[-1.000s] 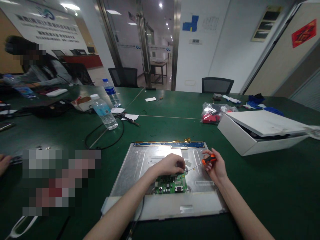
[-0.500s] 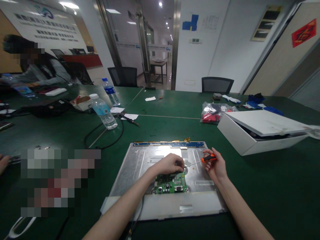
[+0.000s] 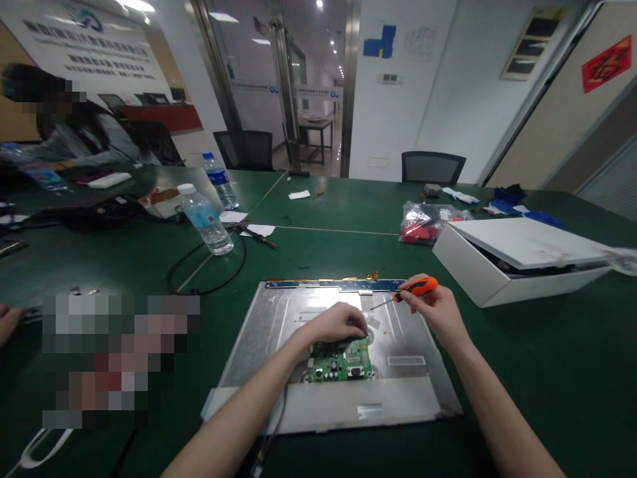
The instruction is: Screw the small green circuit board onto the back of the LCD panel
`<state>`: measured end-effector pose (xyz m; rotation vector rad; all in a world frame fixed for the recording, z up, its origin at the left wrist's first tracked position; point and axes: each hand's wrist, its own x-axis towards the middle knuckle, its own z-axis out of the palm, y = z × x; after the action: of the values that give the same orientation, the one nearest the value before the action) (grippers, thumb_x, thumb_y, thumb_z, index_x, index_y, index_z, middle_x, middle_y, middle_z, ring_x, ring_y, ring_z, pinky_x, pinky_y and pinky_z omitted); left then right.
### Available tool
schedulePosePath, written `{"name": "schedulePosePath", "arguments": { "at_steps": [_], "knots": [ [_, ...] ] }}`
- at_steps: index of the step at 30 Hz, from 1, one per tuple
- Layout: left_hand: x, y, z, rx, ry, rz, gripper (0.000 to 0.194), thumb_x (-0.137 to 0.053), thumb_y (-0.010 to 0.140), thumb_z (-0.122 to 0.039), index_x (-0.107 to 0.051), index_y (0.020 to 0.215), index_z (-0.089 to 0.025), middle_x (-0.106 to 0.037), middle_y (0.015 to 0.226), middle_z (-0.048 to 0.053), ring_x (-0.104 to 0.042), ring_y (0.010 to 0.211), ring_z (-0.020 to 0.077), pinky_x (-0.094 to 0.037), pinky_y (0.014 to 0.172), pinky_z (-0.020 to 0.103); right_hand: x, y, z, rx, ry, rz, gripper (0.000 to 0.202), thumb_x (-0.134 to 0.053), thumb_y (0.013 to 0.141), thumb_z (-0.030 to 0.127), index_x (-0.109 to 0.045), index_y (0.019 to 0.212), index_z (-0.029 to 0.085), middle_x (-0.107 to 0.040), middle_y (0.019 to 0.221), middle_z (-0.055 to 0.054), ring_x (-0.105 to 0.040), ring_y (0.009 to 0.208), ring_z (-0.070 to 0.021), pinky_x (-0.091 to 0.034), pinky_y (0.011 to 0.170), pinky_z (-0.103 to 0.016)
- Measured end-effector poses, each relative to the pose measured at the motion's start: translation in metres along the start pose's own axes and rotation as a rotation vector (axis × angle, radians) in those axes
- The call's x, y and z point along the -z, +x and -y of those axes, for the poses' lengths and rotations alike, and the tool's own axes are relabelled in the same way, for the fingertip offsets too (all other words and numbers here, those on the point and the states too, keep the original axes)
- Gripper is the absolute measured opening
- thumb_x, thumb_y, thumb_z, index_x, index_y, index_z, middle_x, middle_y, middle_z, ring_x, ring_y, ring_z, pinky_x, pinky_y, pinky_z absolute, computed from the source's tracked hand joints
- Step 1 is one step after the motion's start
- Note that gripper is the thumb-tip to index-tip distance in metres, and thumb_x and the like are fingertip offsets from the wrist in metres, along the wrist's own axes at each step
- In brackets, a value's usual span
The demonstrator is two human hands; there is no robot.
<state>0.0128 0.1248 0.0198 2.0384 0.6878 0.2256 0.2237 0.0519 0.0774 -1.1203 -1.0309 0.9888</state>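
Observation:
A silver metal panel (image 3: 259, 338) lies on the green table, with a blue strip board (image 3: 328, 286) along its far edge. On its middle sits a green circuit board (image 3: 343, 365). My left hand (image 3: 343, 323) rests at the board's far right corner, fingers curled together; what they pinch, if anything, is too small to make out. My right hand (image 3: 432, 309) holds an orange and black screwdriver (image 3: 421, 287) above the panel's right part. Its thin shaft points left and down, with the tip apart from the circuit board.
Two water bottles (image 3: 206, 219) (image 3: 219, 182) and a black cable (image 3: 243, 265) are at the left back. A white box (image 3: 488, 272) and a plastic bag (image 3: 423, 224) stand right. A person (image 3: 74, 126) sits far left; another person's hand (image 3: 8, 322) shows at the left edge.
My right hand has moved up with the screwdriver, whose tip has come away from my left fingertips. The handle is now gripped from a different angle. My left hand has barely moved.

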Motion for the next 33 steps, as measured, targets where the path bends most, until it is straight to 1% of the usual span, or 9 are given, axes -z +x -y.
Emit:
{"name": "schedulePosePath", "arguments": {
  "at_steps": [1,3,6,8,10,15,19,24,33],
  "knots": [
    [0.0,0.0,0.0,0.0,-0.01,-0.002,0.01,-0.066,0.074,-0.014,-0.073,0.081,-0.015,-0.07,0.08,0.002,-0.062,0.074,0.014,-0.044,0.071,0.021,-0.002,0.002,0.01,0.073,-0.153,0.031,0.018,-0.081,0.057,0.017,-0.071,0.072,0.019,-0.065,0.072,-0.002,-0.053,0.059,-0.0137,-0.041,0.049,-0.024],
    [0.0,0.0,0.001,0.001,-0.023,-0.004,0.01,-0.066,0.074,-0.014,-0.073,0.08,-0.015,-0.07,0.078,0.002,-0.062,0.073,0.0141,-0.043,0.07,0.021,-0.009,0.005,0.028,0.179,-0.357,0.124,0.015,-0.078,0.062,0.018,-0.071,0.075,0.022,-0.066,0.074,-0.002,-0.056,0.066,-0.0167,-0.043,0.054,-0.026],
    [-0.001,0.001,0.001,0.01,-0.032,-0.005,0.008,-0.068,0.072,-0.014,-0.072,0.078,-0.014,-0.069,0.076,0.001,-0.061,0.072,0.0144,-0.043,0.069,0.021,-0.019,0.007,0.045,0.244,-0.517,0.276,0.024,-0.073,0.067,0.017,-0.068,0.089,0.025,-0.067,0.075,0.001,-0.056,0.062,-0.015,-0.043,0.055,-0.026],
    [-0.002,0.002,0.0,0.027,-0.027,-0.007,0.007,-0.069,0.071,-0.015,-0.072,0.077,-0.014,-0.069,0.073,0.0,-0.06,0.071,0.0141,-0.043,0.067,0.02,-0.024,0.007,0.048,0.258,-0.559,0.358,0.03,-0.071,0.068,0.013,-0.065,0.096,0.025,-0.066,0.074,0.002,-0.056,0.06,-0.0139,-0.04,0.054,-0.025],
    [-0.003,0.002,0.0,0.038,-0.019,-0.012,0.005,-0.069,0.071,-0.015,-0.072,0.075,-0.014,-0.068,0.071,0.0,-0.059,0.069,0.0136,-0.042,0.066,0.02,-0.027,0.006,0.045,0.278,-0.588,0.429,0.034,-0.069,0.068,0.01,-0.062,0.097,0.025,-0.065,0.073,0.002,-0.056,0.061,-0.014,-0.039,0.054,-0.024],
    [-0.003,0.001,0.0,0.02,-0.064,-0.017,0.005,-0.069,0.07,-0.012,-0.072,0.075,-0.013,-0.067,0.071,0.0,-0.059,0.069,0.0134,-0.042,0.066,0.02,-0.027,0.007,0.035,0.314,-0.682,0.585,0.028,-0.066,0.071,0.01,-0.058,0.095,0.023,-0.066,0.075,0.001,-0.056,0.064,-0.0146,-0.038,0.056,-0.025],
    [-0.002,0.001,0.002,0.017,-0.081,-0.024,0.006,-0.068,0.071,-0.011,-0.072,0.074,-0.013,-0.066,0.07,-0.001,-0.058,0.068,0.0127,-0.042,0.066,0.02,-0.028,0.009,0.034,0.321,-0.735,0.651,0.026,-0.063,0.075,0.012,-0.054,0.097,0.022,-0.066,0.078,0.0,-0.058,0.066,-0.0149,-0.04,0.058,-0.026],
    [-0.001,0.001,0.002,0.01,-0.08,0.002,0.007,-0.066,0.071,-0.01,-0.072,0.073,-0.014,-0.065,0.067,-0.002,-0.056,0.066,0.0121,-0.042,0.066,0.019,-0.031,0.008,0.037,0.307,-0.826,0.713,0.025,-0.06,0.076,0.011,-0.049,0.096,0.021,-0.066,0.082,0.0,-0.058,0.068,-0.0144,-0.041,0.061,-0.026],
    [-0.002,0.002,0.006,0.006,-0.068,-0.012,0.006,-0.068,0.072,-0.012,-0.072,0.075,-0.015,-0.066,0.072,-0.001,-0.058,0.069,0.013,-0.042,0.068,0.021,-0.031,0.009,0.039,0.292,-0.876,0.717,0.027,-0.059,0.078,0.011,-0.046,0.099,0.021,-0.066,0.084,0.0,-0.059,0.07,-0.0142,-0.042,0.062,-0.026]
  ]
}}
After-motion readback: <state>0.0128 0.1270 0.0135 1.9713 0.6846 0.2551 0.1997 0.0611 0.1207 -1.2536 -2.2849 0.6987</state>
